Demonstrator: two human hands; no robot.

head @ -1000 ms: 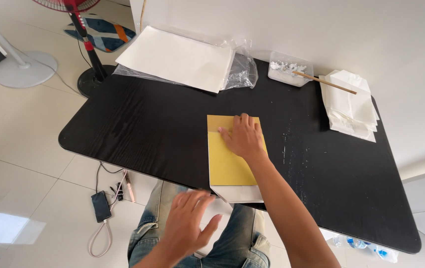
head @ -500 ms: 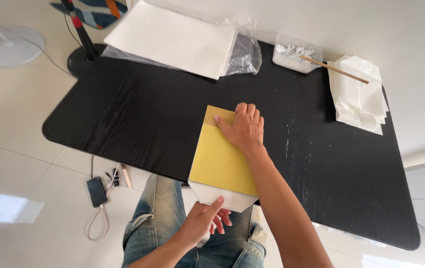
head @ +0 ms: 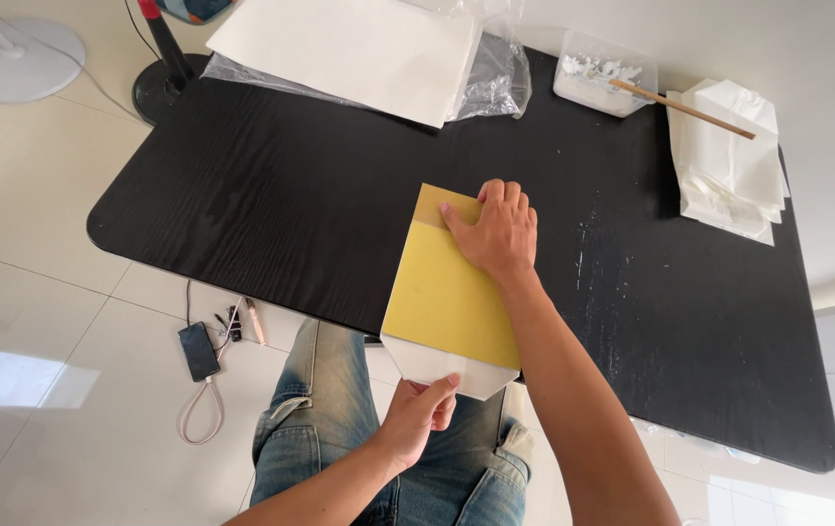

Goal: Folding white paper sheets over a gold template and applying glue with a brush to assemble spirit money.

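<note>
Head view: black table (head: 271,205) over pale tile floor.
- Yellow sheet (head: 452,297): flat under my right hand (head: 495,232), fingers spread, released, pressing to pin it; near end overhangs table edge.
- White flap (head: 442,365): at overhang, pinched by left hand (head: 417,417), thumb on top.
- Beyond fingers: white paper stack (head: 349,49), tub w/ stick (head: 598,83).

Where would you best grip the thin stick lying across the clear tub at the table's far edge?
Probably at the stick's right half, which spans the gap between the clear tub and the white bag stack. It lies nearly flat and slanted, so come from above, pinching across its width. The left end sits in white paste.
</note>
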